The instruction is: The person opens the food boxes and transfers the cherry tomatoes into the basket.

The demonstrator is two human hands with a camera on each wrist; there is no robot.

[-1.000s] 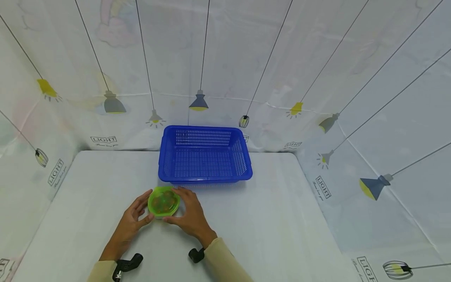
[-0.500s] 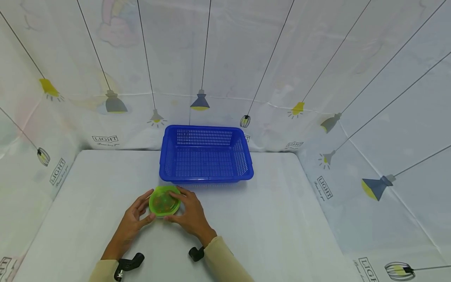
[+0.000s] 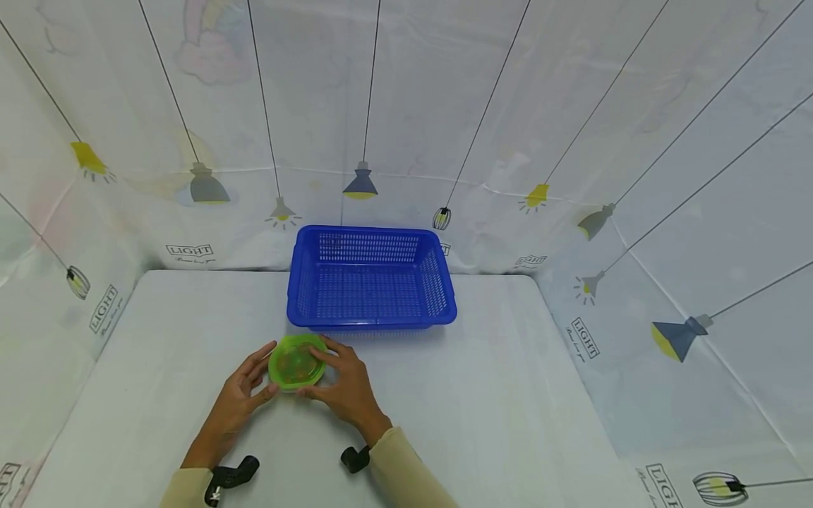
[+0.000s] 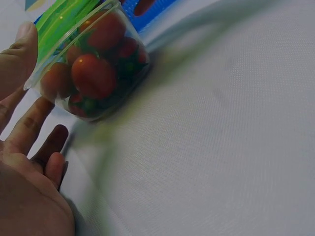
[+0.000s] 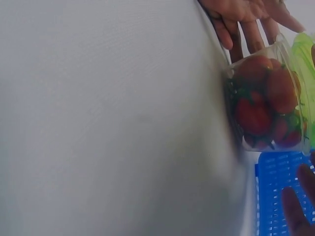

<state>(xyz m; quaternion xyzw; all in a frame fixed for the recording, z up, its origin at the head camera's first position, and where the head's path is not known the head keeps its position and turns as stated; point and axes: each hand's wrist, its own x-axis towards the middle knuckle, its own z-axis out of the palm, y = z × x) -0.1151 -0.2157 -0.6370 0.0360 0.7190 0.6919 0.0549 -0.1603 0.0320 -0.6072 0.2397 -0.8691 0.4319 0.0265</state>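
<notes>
A small clear plastic container (image 5: pixel 284 49) full of red cherry tomatoes (image 4: pixel 93 76) stands on the white table, left of centre in the head view. Its lime-green see-through lid (image 3: pixel 295 363) lies over the top. My left hand (image 3: pixel 238 391) holds the container's left side, thumb at the near rim and fingers along the wall. On the opposite side my right hand (image 3: pixel 349 388) grips it, with the thumb at the near edge and one finger bent over the lid. In the right wrist view much of the lid is cut off by the frame.
A blue perforated basket (image 3: pixel 371 324) stands just behind the container, near the table's back edge. White cloth walls (image 3: pixel 419 127) printed with hanging lamps close in the table (image 3: pixel 476 395) at the back and both sides.
One finger of my right hand has moved from the lid's edge onto its top. Both hands and the container stay in nearly the same place.
</notes>
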